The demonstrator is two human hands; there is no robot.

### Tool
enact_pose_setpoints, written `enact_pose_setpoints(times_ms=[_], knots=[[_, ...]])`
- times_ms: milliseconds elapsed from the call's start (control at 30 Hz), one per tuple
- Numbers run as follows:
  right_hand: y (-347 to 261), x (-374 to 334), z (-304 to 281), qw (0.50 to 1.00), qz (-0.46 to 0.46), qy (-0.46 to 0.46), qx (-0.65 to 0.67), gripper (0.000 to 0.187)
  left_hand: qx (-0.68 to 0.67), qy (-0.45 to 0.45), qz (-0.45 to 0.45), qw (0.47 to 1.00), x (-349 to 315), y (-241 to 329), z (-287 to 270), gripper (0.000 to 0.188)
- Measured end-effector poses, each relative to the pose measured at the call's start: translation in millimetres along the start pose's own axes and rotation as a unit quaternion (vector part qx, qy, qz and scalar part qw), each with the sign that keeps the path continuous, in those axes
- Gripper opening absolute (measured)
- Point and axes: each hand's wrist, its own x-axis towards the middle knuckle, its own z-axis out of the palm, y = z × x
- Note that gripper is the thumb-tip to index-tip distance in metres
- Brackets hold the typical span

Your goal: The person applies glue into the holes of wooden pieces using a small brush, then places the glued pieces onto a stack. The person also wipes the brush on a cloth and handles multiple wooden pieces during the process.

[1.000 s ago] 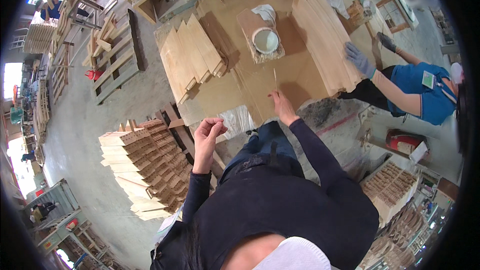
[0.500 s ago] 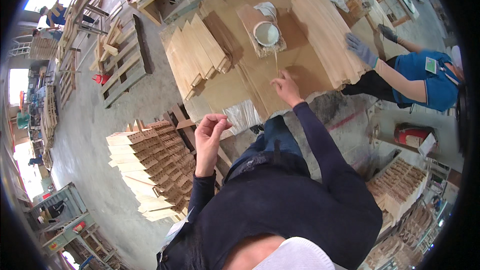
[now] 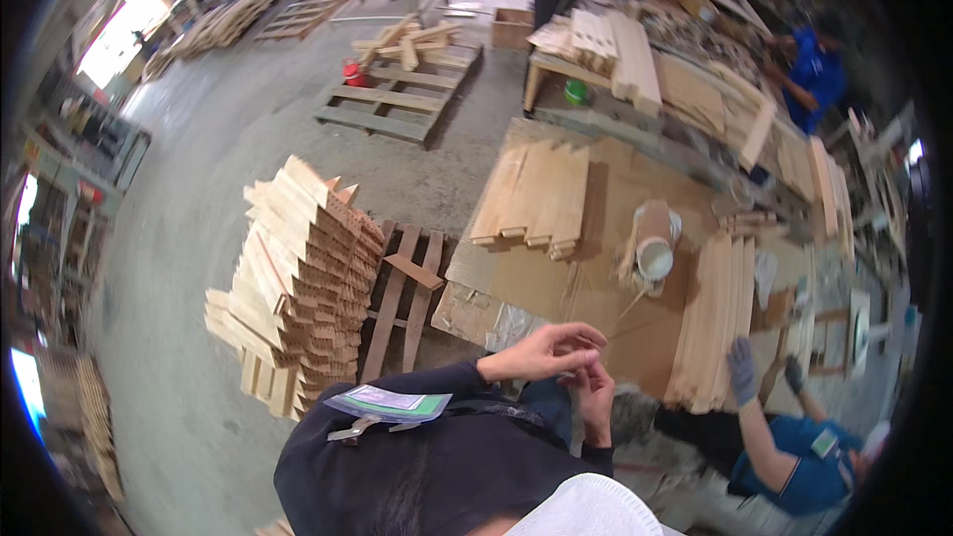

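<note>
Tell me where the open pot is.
In the head view, right of centre, the open pot sits between the left planks and the right planks.

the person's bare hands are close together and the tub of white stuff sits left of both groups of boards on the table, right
Not quite: the head view shows the tub between the two groups, with the left boards on one side and the right boards on the other. The bare left hand and right hand are indeed close together.
</note>
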Motion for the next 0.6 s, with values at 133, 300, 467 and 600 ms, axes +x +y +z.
enact_pose_setpoints(times_ms=[133, 300, 467, 600], knots=[[1, 21, -12, 0.98, -0.127, -0.107, -0.11, 0.02, 0.032, -0.034, 0.01, 0.999, -9, 16, 10, 0.043], [-18, 34, -30, 0.971, -0.109, -0.106, -0.186, 0.019, 0.033, 0.014, 0.046, 0.998, -10, 15, 29, 0.045], [-17, 30, -52, 0.977, -0.074, -0.127, -0.152, 0.027, 0.018, 0.026, 0.056, 0.998, -5, -3, 54, 0.044], [-18, 28, -52, 0.986, -0.066, -0.141, -0.062, 0.025, 0.058, 0.055, 0.084, 0.993, -12, -2, 68, 0.043]])
